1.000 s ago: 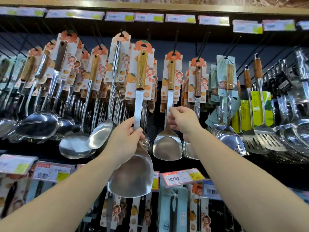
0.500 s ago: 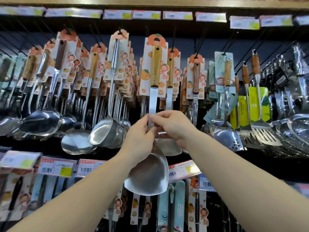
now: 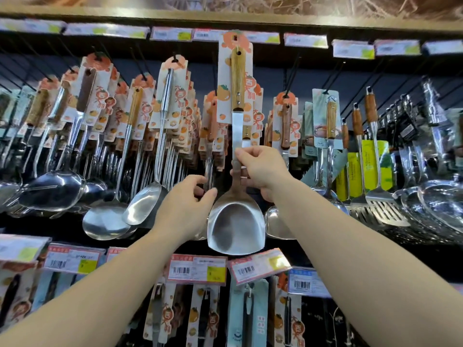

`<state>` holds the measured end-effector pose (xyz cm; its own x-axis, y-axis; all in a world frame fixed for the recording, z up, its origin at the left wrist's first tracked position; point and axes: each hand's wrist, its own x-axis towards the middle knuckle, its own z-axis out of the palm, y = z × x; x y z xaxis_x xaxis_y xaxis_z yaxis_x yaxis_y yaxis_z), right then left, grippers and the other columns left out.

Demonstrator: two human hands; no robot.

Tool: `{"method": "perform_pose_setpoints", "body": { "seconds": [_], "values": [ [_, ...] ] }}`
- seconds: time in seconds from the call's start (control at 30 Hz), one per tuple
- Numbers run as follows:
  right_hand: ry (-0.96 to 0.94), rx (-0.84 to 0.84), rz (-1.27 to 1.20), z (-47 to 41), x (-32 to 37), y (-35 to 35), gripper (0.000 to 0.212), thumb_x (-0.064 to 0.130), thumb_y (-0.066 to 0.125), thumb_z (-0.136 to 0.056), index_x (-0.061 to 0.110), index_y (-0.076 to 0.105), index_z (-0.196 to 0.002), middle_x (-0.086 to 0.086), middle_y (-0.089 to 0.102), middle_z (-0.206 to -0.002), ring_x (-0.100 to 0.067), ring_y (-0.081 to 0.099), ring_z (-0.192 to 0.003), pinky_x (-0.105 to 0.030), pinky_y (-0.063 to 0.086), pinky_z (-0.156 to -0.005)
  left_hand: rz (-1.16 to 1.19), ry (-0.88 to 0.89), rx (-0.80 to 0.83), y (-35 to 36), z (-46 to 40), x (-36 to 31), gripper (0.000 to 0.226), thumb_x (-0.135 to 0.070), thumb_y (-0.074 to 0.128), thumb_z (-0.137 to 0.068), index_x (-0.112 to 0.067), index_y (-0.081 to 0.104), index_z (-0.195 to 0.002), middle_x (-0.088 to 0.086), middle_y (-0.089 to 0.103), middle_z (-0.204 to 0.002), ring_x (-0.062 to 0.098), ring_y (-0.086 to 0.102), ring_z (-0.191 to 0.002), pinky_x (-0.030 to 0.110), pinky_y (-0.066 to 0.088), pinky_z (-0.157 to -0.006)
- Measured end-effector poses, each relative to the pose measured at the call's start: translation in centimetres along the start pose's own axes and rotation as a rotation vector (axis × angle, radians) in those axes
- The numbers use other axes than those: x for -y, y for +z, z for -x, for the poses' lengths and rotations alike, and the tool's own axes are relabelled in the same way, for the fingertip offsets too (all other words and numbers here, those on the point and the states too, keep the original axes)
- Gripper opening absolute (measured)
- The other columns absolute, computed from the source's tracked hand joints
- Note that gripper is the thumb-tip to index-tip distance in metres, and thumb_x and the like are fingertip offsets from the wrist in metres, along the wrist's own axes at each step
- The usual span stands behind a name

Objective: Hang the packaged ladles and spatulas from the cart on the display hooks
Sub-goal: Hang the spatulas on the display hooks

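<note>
While the display wall already carries full rows of packaged utensils, one packaged spatula [image 3: 235, 186] is in transit and not yet hung. The right hand [image 3: 260, 169] is clamped on the steel shank of this spatula, just above the blade, and holds it upright in front of the display, near the centre of the view. The orange-printed backing card [image 3: 235, 78] stands high, with its top hole [image 3: 235, 38] level with the row of price tags [image 3: 305, 40] under the upper shelf [image 3: 225, 16]; no hook passes through that hole as far as the view shows. The left hand [image 3: 186, 206] sits just left of the blade, fingers loosely curled and apart from the spatula; whether it touches the utensils hanging behind it cannot be told. To the left, hooks hold ladles [image 3: 105, 221] and long-handled spoons on matching cards; directly behind the raised spatula hangs a stack of like-carded spatulas [image 3: 213, 126], which is judged to be the target hook. To the right hang slotted turners [image 3: 385, 209] with green sleeves. Remaining for this item: lower the card hole onto the hook tip, slide it back, release. The cart is not in view, so the quantity left to hang cannot be determined. The lower row of hooks [image 3: 200, 309] also appears stocked.
</note>
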<state>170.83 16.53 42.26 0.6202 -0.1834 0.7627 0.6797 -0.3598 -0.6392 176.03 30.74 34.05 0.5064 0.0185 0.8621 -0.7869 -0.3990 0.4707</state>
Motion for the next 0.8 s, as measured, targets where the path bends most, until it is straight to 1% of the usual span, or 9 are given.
{"method": "perform_pose_setpoints", "body": {
  "seconds": [0.1,0.17,0.27,0.37,0.47,0.57,0.67,0.73,0.8],
  "values": [
    [-0.014,-0.092,0.067,-1.3,-0.6,0.0,0.019,0.023,0.061,-0.095,0.012,0.068,-0.081,-0.016,0.07,-0.09,-0.027,0.067,-0.078,-0.054,0.06,-0.074,-0.167,0.058,-0.031,-0.1,0.1,1.0,0.042,-0.043,0.06,-0.085,-0.024,0.056,-0.122,0.002,0.059,-0.115,0.022,0.055,-0.106,0.042,0.048,-0.092],
    [-0.01,-0.152,0.122,-2.1,-1.3,0.0,0.023,0.026,0.061,-0.093,0.008,0.069,-0.082,-0.015,0.069,-0.084,-0.031,0.068,-0.08,-0.057,0.059,-0.074,-0.245,0.084,-0.043,-0.2,0.4,1.5,0.041,-0.043,0.059,-0.086,-0.024,0.056,-0.121,0.002,0.058,-0.118,0.023,0.051,-0.113,0.041,0.045,-0.095],
    [-0.008,-0.188,0.222,-3.3,-2.3,-0.2,0.026,0.029,0.061,-0.092,0.006,0.069,-0.083,-0.007,0.066,-0.075,-0.031,0.069,-0.085,-0.055,0.058,-0.079,-0.367,0.113,-0.075,-0.3,0.7,2.3,0.04,-0.044,0.058,-0.086,-0.025,0.056,-0.121,0.001,0.058,-0.119,0.024,0.05,-0.113,0.04,0.043,-0.095],
    [-0.004,-0.205,0.27,-3.8,-2.6,-0.5,0.025,0.029,0.058,-0.095,0.007,0.07,-0.088,-0.009,0.068,-0.08,-0.028,0.069,-0.083,-0.052,0.059,-0.077,-0.458,0.167,-0.11,-0.6,0.7,3.0,0.04,-0.045,0.058,-0.086,-0.025,0.056,-0.121,0.0,0.058,-0.116,0.024,0.052,-0.109,0.037,0.041,-0.094],
    [-0.018,-0.203,0.271,-4.1,-3.3,-0.6,0.02,0.029,0.058,-0.095,0.015,0.069,-0.087,-0.01,0.071,-0.087,-0.031,0.069,-0.089,-0.051,0.059,-0.079,-0.488,0.193,-0.105,-0.7,0.8,3.6,0.04,-0.046,0.055,-0.088,-0.027,0.054,-0.123,-0.003,0.057,-0.118,0.022,0.05,-0.11,0.034,0.04,-0.094],
    [-0.013,-0.199,0.264,-4.4,-3.9,-0.6,0.02,0.028,0.059,-0.095,0.013,0.069,-0.087,-0.013,0.071,-0.088,-0.034,0.07,-0.09,-0.054,0.059,-0.079,-0.483,0.216,-0.096,-0.4,0.7,3.9,0.04,-0.045,0.057,-0.087,-0.026,0.055,-0.122,-0.002,0.057,-0.117,0.023,0.051,-0.109,0.036,0.042,-0.091],
    [-0.02,-0.202,0.251,-4.4,-4.1,-0.9,0.02,0.028,0.059,-0.094,0.013,0.069,-0.085,-0.01,0.069,-0.079,-0.027,0.067,-0.08,-0.054,0.059,-0.078,-0.457,0.212,-0.084,0.1,0.6,3.7,0.043,-0.044,0.058,-0.087,-0.024,0.055,-0.125,-0.001,0.057,-0.12,0.025,0.05,-0.112,0.039,0.042,-0.094],
    [-0.023,-0.2,0.263,-4.1,-4.4,-1.2,0.02,0.027,0.059,-0.094,0.013,0.069,-0.085,-0.007,0.066,-0.075,-0.022,0.063,-0.073,-0.053,0.059,-0.077,-0.438,0.226,-0.088,0.5,0.6,3.5,0.043,-0.043,0.058,-0.087,-0.024,0.054,-0.126,-0.001,0.056,-0.121,0.024,0.049,-0.114,0.038,0.042,-0.096],
    [-0.015,-0.186,0.272,-3.8,-5.0,-1.2,0.02,0.027,0.059,-0.095,0.014,0.069,-0.084,-0.007,0.066,-0.074,-0.025,0.066,-0.073,-0.054,0.06,-0.073,-0.425,0.243,-0.088,0.8,0.5,3.3,0.044,-0.043,0.058,-0.087,-0.024,0.054,-0.127,-0.002,0.056,-0.12,0.022,0.049,-0.114,0.036,0.042,-0.096]
  ]
}}
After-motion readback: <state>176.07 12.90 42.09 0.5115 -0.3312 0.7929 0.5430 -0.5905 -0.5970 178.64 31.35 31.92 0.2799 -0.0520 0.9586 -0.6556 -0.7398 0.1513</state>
